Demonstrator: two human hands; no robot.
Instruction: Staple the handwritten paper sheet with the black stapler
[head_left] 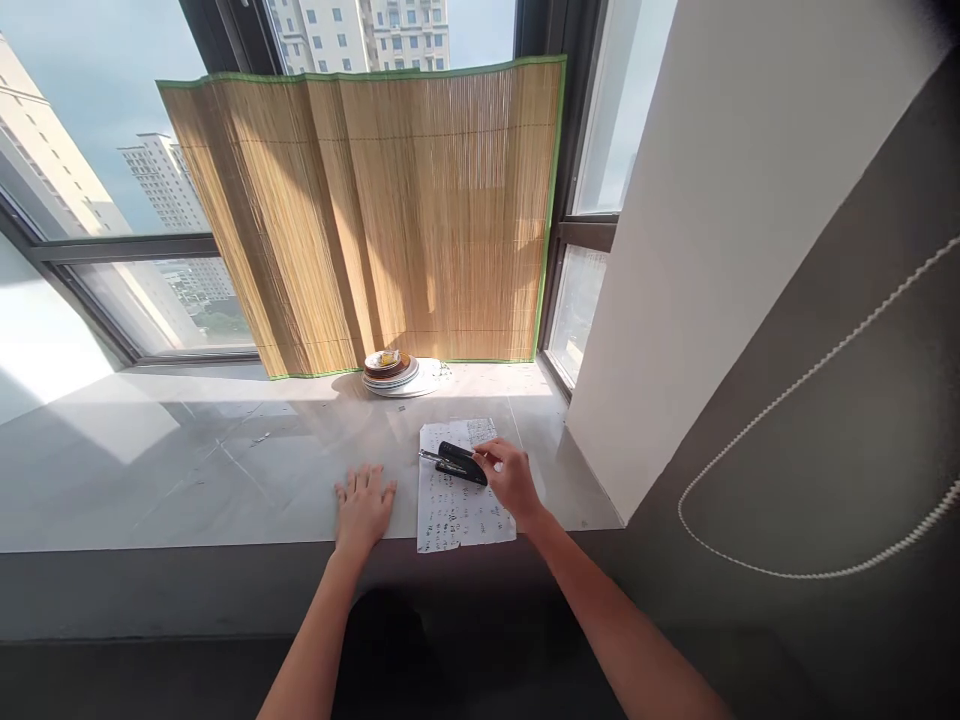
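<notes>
A black stapler (455, 462), its jaws parted toward the left, rests on or just above a handwritten sheet of paper (457, 515). My right hand (512, 480) pinches its right end between thumb and fingers. Beneath the stapler, the sheet lies on the pale stone windowsill, its lower edge reaching slightly past the front edge. My left hand (364, 507) lies flat on the sill to the left of the paper, fingers spread, with nothing in it.
Behind the paper stands a stack of plates (390, 378). A bamboo mat (420, 220) with green edging leans against the window. On the right, a white wall (675, 180) borders the sill, and a beaded cord (795, 390) hangs in a loop.
</notes>
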